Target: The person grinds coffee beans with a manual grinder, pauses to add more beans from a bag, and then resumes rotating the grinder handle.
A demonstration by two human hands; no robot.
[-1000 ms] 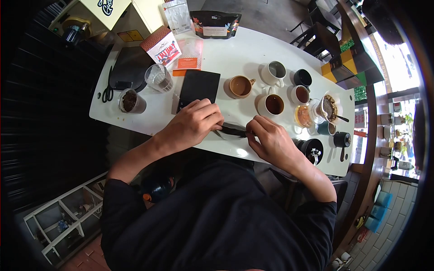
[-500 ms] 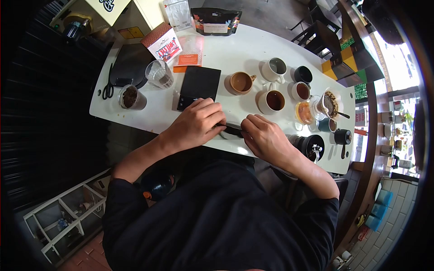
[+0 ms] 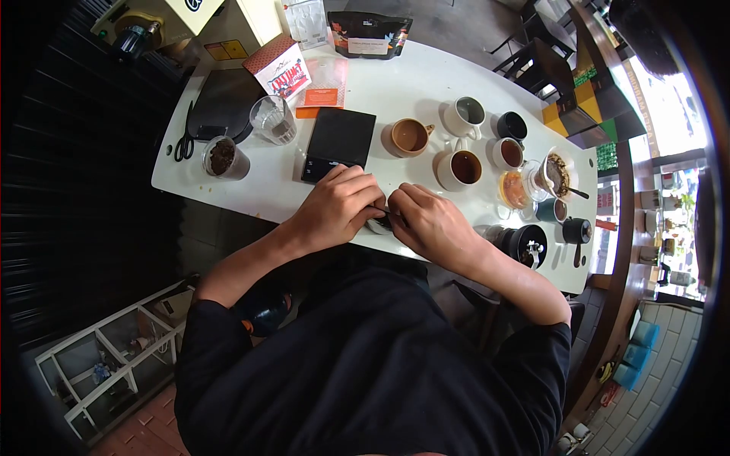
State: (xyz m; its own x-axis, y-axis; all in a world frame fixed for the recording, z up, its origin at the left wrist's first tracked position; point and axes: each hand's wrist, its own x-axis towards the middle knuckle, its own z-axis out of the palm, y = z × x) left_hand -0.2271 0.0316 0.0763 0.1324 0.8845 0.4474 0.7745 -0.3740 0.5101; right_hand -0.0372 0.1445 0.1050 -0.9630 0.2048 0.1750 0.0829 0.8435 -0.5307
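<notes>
My left hand and my right hand come together at the table's front edge, fingers closed. Between their fingertips is a small dark strip-like thing, mostly covered by the fingers; I cannot tell its kind. Just beyond my left hand lies a flat black scale. A tan cup with brown liquid stands past my right hand, and a white mug of dark liquid is to its right. Further right, near my right forearm, is a black hand grinder with a metal crank.
On the left are a cup of dark grounds, a clear glass and scissors. Right of the mugs stand a glass server and a dripper. A box and a black coffee bag are at the back.
My right hand has moved left, close to my left hand. The dark strip, which spanned a wider gap between them, now shows only as a short piece.
</notes>
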